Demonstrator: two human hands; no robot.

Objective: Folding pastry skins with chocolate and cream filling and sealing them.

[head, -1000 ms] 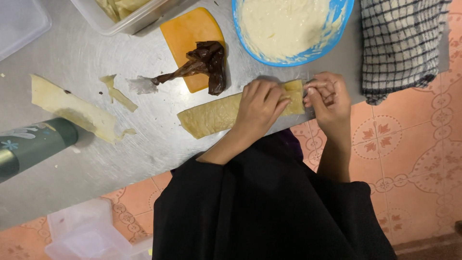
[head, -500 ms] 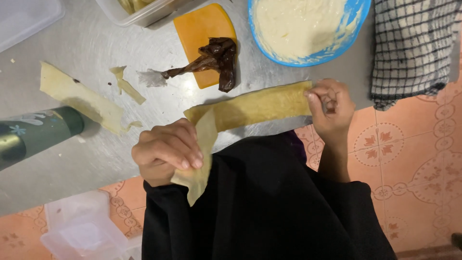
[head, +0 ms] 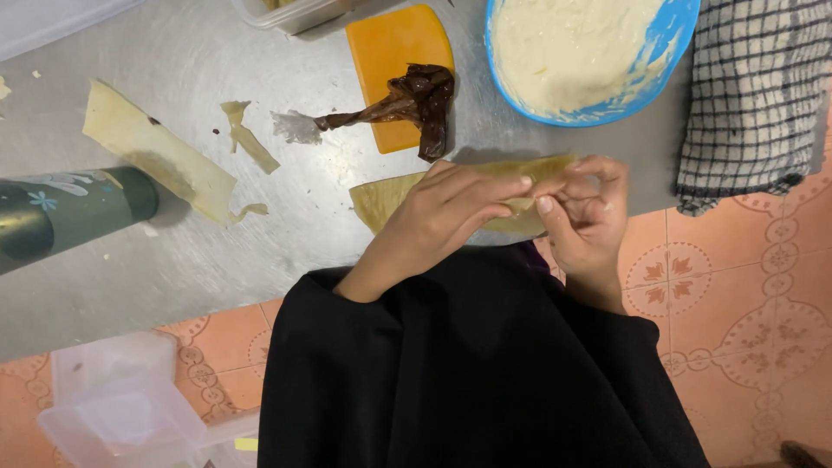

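A long strip of pale yellow pastry (head: pixel 390 198) lies along the near edge of the steel table (head: pixel 243 260). My left hand (head: pixel 446 212) rests on its middle, fingers reaching right and gripping the fold. My right hand (head: pixel 585 204) pinches the strip's right end between thumb and fingers. Just beyond the strip sits an orange scraper (head: pixel 394 69) with a dark brown piping bag (head: pixel 407 100) lying across it.
A blue bowl (head: pixel 672 43) of creamy white batter stands at the back right, next to a checked cloth (head: pixel 754 95). Pastry offcuts (head: pixel 156 152) and a dark green bottle (head: pixel 61 217) lie at the left. A clear plastic tub (head: pixel 117 403) sits on the tiled floor (head: pixel 737 295).
My left hand, which had pulled back toward my body holding the folded end of the strip, has come back onto the strip beside my right hand. The strip lies flat again.
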